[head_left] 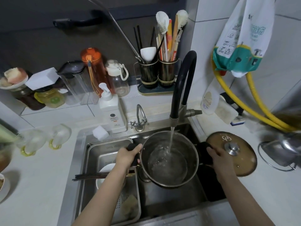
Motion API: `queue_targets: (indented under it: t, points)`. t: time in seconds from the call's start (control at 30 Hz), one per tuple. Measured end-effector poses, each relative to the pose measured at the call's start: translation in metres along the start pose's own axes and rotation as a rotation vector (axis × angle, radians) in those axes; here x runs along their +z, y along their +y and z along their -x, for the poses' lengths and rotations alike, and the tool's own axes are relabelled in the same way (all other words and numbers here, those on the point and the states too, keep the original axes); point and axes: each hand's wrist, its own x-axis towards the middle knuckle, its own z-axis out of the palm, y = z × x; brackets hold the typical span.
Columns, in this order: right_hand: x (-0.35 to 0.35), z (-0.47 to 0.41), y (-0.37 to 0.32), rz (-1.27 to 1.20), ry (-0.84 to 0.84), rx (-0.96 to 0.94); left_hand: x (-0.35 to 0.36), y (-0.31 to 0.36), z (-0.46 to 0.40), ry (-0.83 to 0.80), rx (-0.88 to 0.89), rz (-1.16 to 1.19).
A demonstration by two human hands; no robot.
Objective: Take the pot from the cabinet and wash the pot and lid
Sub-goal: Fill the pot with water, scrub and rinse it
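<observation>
1. Pot (169, 162) held over the sink (171, 201), under the black tap (179, 88); water streaming into its steel bowl
2. Left hand (128, 156) wrapped around the pot's black left handle (132, 146), fingers curled over it
3. Right hand (218, 156) gripping the black right handle (204, 145), fingers folded round it
4. Lid (231, 153) lying on the counter (32, 185) just right of the sink, knob up, partly over the sink's edge
5. Drain tray (101, 154) in the sink's left half, holding a white bowl (105, 170) with chopsticks (91, 176) laid across
6. Soap pump bottle (112, 111) and a white sponge (100, 132) behind the sink; utensil holder (158, 74) further back
</observation>
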Motion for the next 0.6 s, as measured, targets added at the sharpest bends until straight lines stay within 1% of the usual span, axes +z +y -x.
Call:
queue_targets:
  t: [0.07, 0.17, 0.27, 0.33, 0.43, 0.53, 0.6]
  points:
    - [-0.005, 0.004, 0.002, -0.001, 0.028, -0.015, 0.002, -0.006, 0.001, -0.039, 0.052, -0.044]
    - [-0.006, 0.011, 0.006, 0.008, 0.025, -0.023, -0.002, -0.018, 0.006, -0.078, 0.073, -0.027]
    - [0.001, 0.012, 0.000, 0.020, -0.020, -0.017, -0.008, -0.022, 0.010, -0.008, 0.042, -0.001]
    - [0.005, 0.009, -0.008, 0.021, -0.026, -0.029, -0.008, -0.020, 0.011, 0.033, 0.012, 0.055]
    - [0.003, 0.003, -0.020, 0.020, -0.027, -0.053, -0.003, -0.011, 0.009, 0.036, 0.009, 0.122]
    - [-0.008, 0.009, -0.026, 0.025, 0.040, -0.096, 0.002, -0.014, -0.001, 0.013, 0.008, 0.101]
    - [-0.014, 0.016, -0.023, 0.042, 0.074, -0.117, 0.003, -0.020, -0.005, -0.051, -0.035, 0.139]
